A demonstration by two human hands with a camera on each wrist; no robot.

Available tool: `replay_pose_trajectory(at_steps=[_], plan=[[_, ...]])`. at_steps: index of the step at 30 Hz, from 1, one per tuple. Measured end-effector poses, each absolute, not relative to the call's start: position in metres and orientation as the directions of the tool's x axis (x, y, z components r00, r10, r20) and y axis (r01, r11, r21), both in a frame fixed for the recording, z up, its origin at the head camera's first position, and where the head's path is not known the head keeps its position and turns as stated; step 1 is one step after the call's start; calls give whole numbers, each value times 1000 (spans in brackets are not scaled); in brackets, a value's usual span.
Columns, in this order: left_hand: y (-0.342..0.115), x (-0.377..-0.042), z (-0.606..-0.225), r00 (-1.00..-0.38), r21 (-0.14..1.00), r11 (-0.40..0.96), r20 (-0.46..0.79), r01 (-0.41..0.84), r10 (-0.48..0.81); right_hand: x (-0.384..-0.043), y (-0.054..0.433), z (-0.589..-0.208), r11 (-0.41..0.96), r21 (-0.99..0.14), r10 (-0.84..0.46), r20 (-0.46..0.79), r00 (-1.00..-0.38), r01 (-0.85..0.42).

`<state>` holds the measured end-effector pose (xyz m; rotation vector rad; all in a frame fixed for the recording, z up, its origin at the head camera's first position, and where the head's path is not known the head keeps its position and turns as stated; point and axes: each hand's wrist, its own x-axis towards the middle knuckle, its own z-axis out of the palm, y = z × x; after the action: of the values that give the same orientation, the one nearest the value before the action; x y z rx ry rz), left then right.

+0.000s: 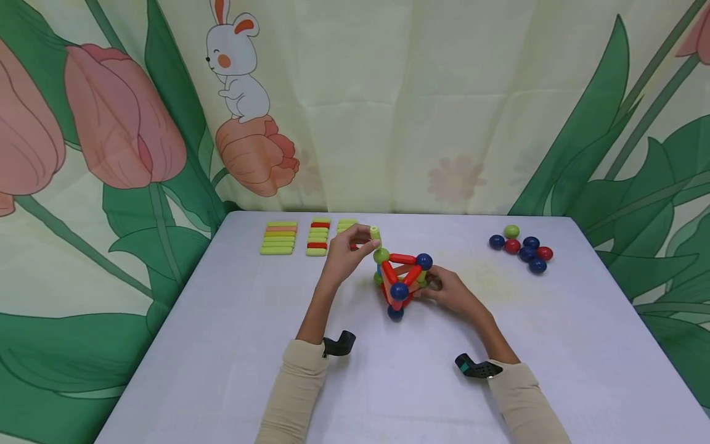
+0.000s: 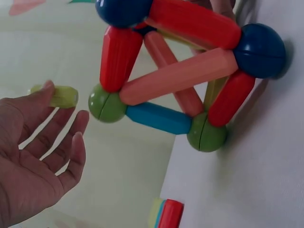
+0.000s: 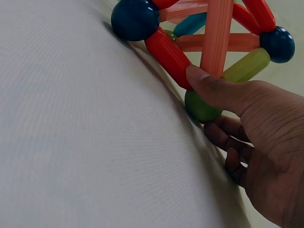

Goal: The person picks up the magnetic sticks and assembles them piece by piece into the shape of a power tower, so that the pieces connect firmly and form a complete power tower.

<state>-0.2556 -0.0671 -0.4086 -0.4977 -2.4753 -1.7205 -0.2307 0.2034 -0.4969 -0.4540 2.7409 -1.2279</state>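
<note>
A frame of magnetic rods and balls stands on the table, with red rods (image 1: 402,259), orange rods (image 2: 180,76), a light-blue rod (image 2: 159,118) and blue balls (image 1: 399,291). My left hand (image 1: 346,253) pinches a short yellow-green rod (image 2: 65,96) between thumb and fingers. In the head view that rod rises just above the frame's upper green ball (image 2: 107,103). On the other side, my right hand (image 1: 452,291) holds the frame by a lower green ball (image 3: 202,107), its thumb over the rod ends there and its fingers beneath.
Rows of yellow-green, red and orange rods (image 1: 277,243) lie at the back left, with another group (image 1: 317,237) beside them. Loose blue, red and green balls (image 1: 527,253) lie at the back right. A printed curtain (image 1: 388,123) hangs behind the white table (image 1: 222,370).
</note>
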Motion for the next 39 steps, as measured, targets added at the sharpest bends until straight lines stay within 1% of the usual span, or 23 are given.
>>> replay_pose_trajectory(at_steps=[5, 13, 18, 21, 24, 27, 30, 33, 35, 39], plan=[[-58, -256, -410, -935, 881, 345, 244, 325, 257, -230, 203, -497, 631, -742, -304, 31, -952, -226], [-60, -258, -416, -928, 869, 355, 258, 344, 268, -230, 203, -496, 620, -752, -320, 19, -947, -225], [-73, -261, -422, -935, 876, 338, 283, 343, 216, -231, 201, -495, 624, -752, -325, -3, -946, -212], [-85, -266, -428, -946, 862, 390, 289, 323, 146, -231, 200, -493, 631, -747, -318, -4, -948, -208], [-99, -272, -435, -959, 801, 535, 273, 270, 77, -231, 200, -492, 644, -739, -300, -3, -954, -200], [-111, -276, -443, -973, 700, 693, 230, 174, 12, -231, 200, -492, 652, -734, -277, 2, -961, -190], [-121, -279, -450, -981, 596, 799, 192, 81, -44, -231, 200, -492, 649, -735, -266, 21, -964, -195], [-129, -281, -459, -988, 544, 839, 131, 2, -83, -231, 199, -494, 650, -730, -263, 47, -964, -213], [-133, -282, -464, -994, 530, 847, 64, -42, -89, -231, 198, -496, 653, -723, -261, 67, -963, -227], [-136, -286, -471, -996, 512, 855, -41, -84, -73, -230, 197, -499, 659, -704, -262, 117, -958, -266]])
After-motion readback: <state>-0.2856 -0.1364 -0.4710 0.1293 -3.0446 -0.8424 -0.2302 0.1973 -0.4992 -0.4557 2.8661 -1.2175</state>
